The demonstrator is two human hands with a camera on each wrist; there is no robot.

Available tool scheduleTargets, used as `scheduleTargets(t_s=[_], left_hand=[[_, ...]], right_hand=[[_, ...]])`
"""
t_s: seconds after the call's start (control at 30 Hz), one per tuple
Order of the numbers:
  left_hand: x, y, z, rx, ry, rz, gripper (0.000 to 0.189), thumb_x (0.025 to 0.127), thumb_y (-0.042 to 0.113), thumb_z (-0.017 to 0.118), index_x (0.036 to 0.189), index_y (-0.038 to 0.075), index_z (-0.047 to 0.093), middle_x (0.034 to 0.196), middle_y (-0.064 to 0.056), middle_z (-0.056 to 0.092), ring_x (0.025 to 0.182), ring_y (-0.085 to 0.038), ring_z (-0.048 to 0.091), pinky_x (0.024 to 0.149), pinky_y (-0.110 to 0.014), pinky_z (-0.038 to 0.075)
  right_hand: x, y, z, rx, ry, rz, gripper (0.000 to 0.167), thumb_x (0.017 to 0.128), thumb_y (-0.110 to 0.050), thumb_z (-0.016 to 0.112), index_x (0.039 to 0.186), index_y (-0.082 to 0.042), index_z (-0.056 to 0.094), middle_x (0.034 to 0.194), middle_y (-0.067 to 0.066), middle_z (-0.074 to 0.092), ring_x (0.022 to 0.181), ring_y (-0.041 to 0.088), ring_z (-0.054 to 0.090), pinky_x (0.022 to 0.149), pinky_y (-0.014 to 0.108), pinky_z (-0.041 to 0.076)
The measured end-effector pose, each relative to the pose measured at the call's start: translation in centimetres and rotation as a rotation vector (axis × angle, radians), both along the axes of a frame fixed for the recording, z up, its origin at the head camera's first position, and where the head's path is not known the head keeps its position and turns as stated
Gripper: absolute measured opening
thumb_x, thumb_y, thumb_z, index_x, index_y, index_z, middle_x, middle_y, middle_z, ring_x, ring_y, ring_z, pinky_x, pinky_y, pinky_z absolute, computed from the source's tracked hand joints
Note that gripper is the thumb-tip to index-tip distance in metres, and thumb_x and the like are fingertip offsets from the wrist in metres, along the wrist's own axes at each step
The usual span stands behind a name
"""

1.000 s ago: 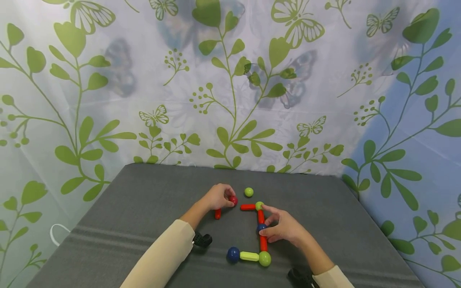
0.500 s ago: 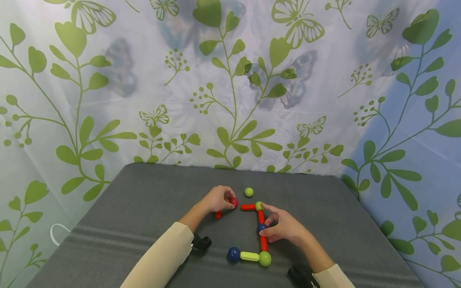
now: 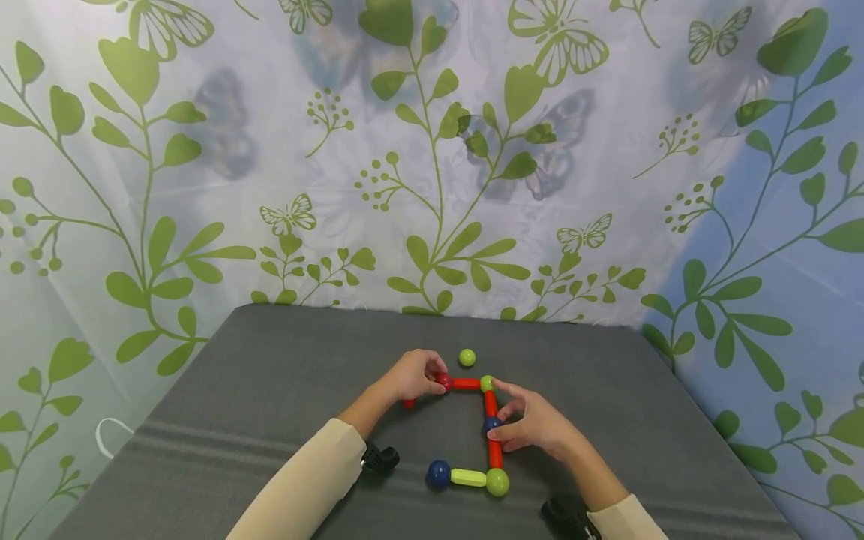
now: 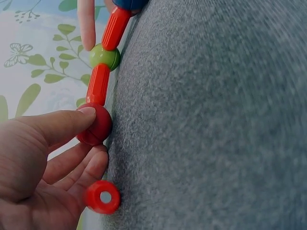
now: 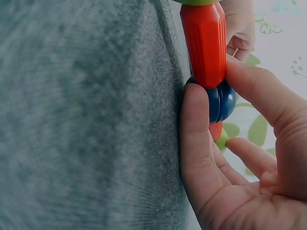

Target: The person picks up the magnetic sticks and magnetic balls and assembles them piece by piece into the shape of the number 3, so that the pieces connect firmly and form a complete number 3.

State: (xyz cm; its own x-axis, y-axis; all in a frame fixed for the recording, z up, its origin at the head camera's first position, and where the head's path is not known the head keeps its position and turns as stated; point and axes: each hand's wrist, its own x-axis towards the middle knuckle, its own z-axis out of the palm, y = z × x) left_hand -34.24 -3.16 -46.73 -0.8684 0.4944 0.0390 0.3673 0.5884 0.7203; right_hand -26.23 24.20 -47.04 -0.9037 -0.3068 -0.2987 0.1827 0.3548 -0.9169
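My left hand (image 3: 413,375) pinches a red ball (image 4: 97,125) between thumb and fingers. The ball meets the end of a red rod (image 3: 466,383), whose other end joins a green ball (image 3: 487,383). From there a red rod (image 3: 490,403) leads to a blue ball (image 5: 221,101), which my right hand (image 3: 536,424) grips between thumb and fingers. A right fingertip touches the green ball. Below the blue ball, another red rod (image 5: 205,45) runs to a near green ball (image 3: 497,482), then a yellow-green rod (image 3: 468,478) and a larger blue ball (image 3: 439,474).
A loose red rod (image 3: 409,403) lies beside my left hand, its round end (image 4: 104,197) facing the left wrist camera. Behind the chain sits a single green ball (image 3: 467,358). The grey cloth-covered table (image 3: 304,352) ends at a leaf-patterned curtain (image 3: 337,150).
My left hand has moved slightly right with the red ball, which now meets the red rod; a gap stood between them before. My right hand keeps its grip on the blue ball.
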Motion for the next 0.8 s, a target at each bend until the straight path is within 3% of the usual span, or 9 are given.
scheduleTargets(t_s=[0.13, 0.3, 0.47, 0.7, 0.8], left_hand=[[0.0, 0.1, 0.0, -0.003, 0.013, -0.001, 0.024, 0.084, 0.01, 0.085, 0.103, 0.011, 0.071, 0.103, -0.003, 0.076, 0.086, -0.011, 0.067, 0.08, -0.031, 0.056], [0.2, -0.2, 0.0, -0.013, 0.022, 0.01, 0.029, 0.084, 0.011, 0.085, 0.11, 0.011, 0.07, 0.107, -0.004, 0.074, 0.094, -0.017, 0.069, 0.088, -0.037, 0.057], [0.6, -1.0, -0.2, -0.05, 0.093, 0.039, 0.035, 0.085, 0.012, 0.084, 0.117, 0.007, 0.07, 0.113, -0.008, 0.073, 0.106, -0.023, 0.068, 0.095, -0.042, 0.055], [2.3, -1.8, 0.1, -0.148, 0.168, 0.269, 0.033, 0.085, 0.018, 0.084, 0.111, 0.001, 0.071, 0.104, -0.013, 0.068, 0.095, -0.027, 0.064, 0.084, -0.043, 0.056], [3.0, -2.0, 0.1, -0.22, 0.168, 0.33, 0.039, 0.085, 0.024, 0.084, 0.11, -0.001, 0.07, 0.101, -0.014, 0.065, 0.093, -0.029, 0.063, 0.084, -0.043, 0.056]], right_hand=[[0.1, -0.1, 0.0, -0.001, 0.001, -0.013, 0.102, 0.076, -0.009, 0.09, 0.161, -0.016, 0.033, 0.109, 0.019, 0.06, 0.079, 0.026, 0.074, 0.074, 0.044, 0.063], [0.3, -0.2, 0.0, -0.006, 0.02, -0.033, 0.096, 0.076, -0.007, 0.09, 0.157, -0.012, 0.039, 0.11, 0.018, 0.062, 0.079, 0.026, 0.074, 0.073, 0.044, 0.063], [0.7, -0.3, 0.2, 0.007, 0.025, -0.039, 0.083, 0.076, -0.007, 0.09, 0.148, -0.005, 0.048, 0.11, 0.019, 0.064, 0.081, 0.025, 0.074, 0.073, 0.044, 0.063], [1.2, -0.3, 0.3, 0.018, 0.027, -0.053, 0.077, 0.078, -0.008, 0.089, 0.145, -0.004, 0.052, 0.112, 0.02, 0.064, 0.081, 0.025, 0.074, 0.074, 0.042, 0.063], [1.3, -0.3, 0.2, 0.019, 0.027, -0.063, 0.077, 0.078, -0.009, 0.089, 0.146, -0.004, 0.052, 0.113, 0.02, 0.064, 0.082, 0.025, 0.074, 0.075, 0.042, 0.063]])
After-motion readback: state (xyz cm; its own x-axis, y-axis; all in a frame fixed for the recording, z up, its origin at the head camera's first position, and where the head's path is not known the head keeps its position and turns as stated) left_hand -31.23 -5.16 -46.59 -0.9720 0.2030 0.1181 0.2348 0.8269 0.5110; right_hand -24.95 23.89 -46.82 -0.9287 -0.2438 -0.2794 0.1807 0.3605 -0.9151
